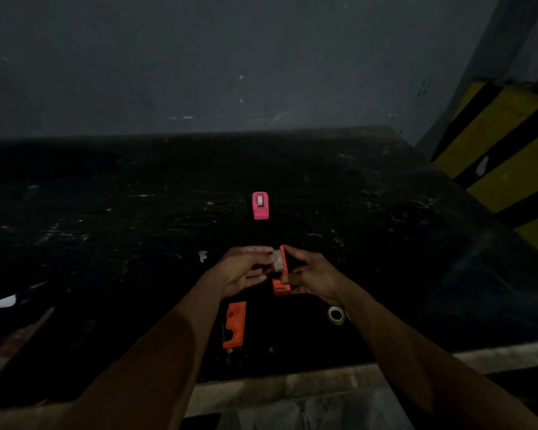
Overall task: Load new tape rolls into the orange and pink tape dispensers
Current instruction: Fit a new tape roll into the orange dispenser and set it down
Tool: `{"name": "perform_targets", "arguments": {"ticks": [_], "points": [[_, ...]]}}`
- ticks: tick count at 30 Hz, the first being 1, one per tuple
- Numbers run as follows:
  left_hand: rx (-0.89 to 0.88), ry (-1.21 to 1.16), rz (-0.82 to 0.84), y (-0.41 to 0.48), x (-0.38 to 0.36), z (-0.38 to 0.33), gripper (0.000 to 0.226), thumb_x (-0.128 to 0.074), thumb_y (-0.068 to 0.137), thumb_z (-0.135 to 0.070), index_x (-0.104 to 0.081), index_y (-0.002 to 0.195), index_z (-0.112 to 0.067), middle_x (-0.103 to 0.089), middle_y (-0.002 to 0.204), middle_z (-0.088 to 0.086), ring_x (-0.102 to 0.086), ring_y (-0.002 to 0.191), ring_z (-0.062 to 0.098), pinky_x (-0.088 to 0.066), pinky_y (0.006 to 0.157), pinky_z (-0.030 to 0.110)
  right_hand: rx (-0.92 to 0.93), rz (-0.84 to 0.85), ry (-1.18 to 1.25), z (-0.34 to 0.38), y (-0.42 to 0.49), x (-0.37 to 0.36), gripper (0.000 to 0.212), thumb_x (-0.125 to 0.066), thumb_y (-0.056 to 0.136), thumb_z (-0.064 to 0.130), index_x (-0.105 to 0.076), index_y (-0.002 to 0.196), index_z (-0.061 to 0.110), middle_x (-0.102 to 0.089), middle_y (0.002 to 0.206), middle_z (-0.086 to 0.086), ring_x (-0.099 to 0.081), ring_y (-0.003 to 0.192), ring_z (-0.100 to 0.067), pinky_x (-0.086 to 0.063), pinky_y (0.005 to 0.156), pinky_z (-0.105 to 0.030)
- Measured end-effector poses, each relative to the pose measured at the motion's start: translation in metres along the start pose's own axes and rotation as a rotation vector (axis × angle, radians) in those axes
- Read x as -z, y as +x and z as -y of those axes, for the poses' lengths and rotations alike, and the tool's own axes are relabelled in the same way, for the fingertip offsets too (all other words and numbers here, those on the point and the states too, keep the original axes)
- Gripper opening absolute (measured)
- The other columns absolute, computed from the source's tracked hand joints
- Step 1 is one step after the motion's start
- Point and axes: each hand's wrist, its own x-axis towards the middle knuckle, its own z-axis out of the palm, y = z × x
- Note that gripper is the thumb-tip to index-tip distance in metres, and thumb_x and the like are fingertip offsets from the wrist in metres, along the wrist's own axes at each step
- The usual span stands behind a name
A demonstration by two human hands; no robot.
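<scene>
Both hands meet over the middle of the dark table (137,212). My right hand (314,274) grips an orange tape dispenser half (281,282), held upright. Against its left side my left hand (246,268) presses a pale tape roll (278,260). The other orange half (235,324) lies flat on the table near the front edge, below my left hand. A pink tape dispenser (260,205) with a white roll in it stands farther back, apart from both hands. A yellowish tape roll (336,315) lies under my right wrist.
A grey wall rises behind the table. A yellow-and-black striped barrier (503,156) stands at the right. Long reddish tools (16,339) and a white scrap (3,302) lie at the left edge. A pale ledge (292,386) runs along the table's front.
</scene>
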Motion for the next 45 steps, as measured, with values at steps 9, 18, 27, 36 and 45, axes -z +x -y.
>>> {"name": "perform_targets", "arguments": {"ticks": [9, 18, 27, 36, 45], "points": [[-0.101, 0.522, -0.556, 0.017, 0.024, 0.042, 0.043, -0.074, 0.078, -0.025, -0.062, 0.115, -0.007, -0.065, 0.112, 0.008, -0.062, 0.109, 0.029, -0.048, 0.095, 0.032, -0.063, -0.018, -0.010, -0.007, 0.008, 0.011, 0.076, -0.059, 0.086, -0.008, -0.033, 0.145, 0.032, -0.065, 0.117, -0.019, -0.066, 0.101, -0.028, -0.054, 0.094, -0.046], [0.031, 1.220, -0.485, 0.012, 0.014, 0.094, 0.069, -0.066, 0.080, -0.032, -0.032, 0.134, -0.007, -0.045, 0.133, 0.024, -0.053, 0.120, 0.040, -0.047, 0.098, 0.040, -0.086, -0.014, -0.012, -0.013, 0.015, 0.022, 0.074, -0.060, 0.085, -0.008, -0.037, 0.143, 0.033, -0.067, 0.107, -0.013, -0.068, 0.095, -0.023, -0.057, 0.088, -0.041], [-0.153, 0.247, -0.544, 0.017, 0.010, 0.045, 0.023, -0.043, 0.086, -0.008, -0.063, 0.091, -0.018, -0.062, 0.084, 0.014, -0.053, 0.053, 0.021, -0.048, 0.049, 0.026, -0.073, -0.017, -0.033, -0.018, 0.021, 0.016, 0.073, -0.060, 0.085, -0.009, -0.040, 0.141, 0.033, -0.066, 0.108, -0.017, -0.066, 0.095, -0.025, -0.053, 0.094, -0.049], [-0.126, 0.034, -0.281, 0.000, 0.004, 0.033, 0.017, -0.060, 0.083, -0.020, -0.059, 0.067, -0.013, -0.049, 0.061, 0.001, -0.037, 0.038, 0.007, -0.028, 0.033, 0.017, -0.095, 0.042, -0.031, -0.009, 0.012, 0.014, 0.075, -0.063, 0.084, -0.004, -0.037, 0.142, 0.037, -0.065, 0.117, -0.015, -0.067, 0.105, -0.027, -0.057, 0.088, -0.041], [-0.107, -0.167, -0.251, -0.007, 0.001, 0.032, 0.007, -0.061, 0.084, -0.012, -0.068, 0.084, -0.010, -0.061, 0.074, 0.008, -0.057, 0.066, 0.017, -0.046, 0.060, 0.029, -0.073, 0.067, -0.016, -0.010, 0.006, 0.010, 0.074, -0.061, 0.085, -0.006, -0.038, 0.142, 0.035, -0.067, 0.113, -0.014, -0.068, 0.097, -0.022, -0.059, 0.084, -0.038]]}}
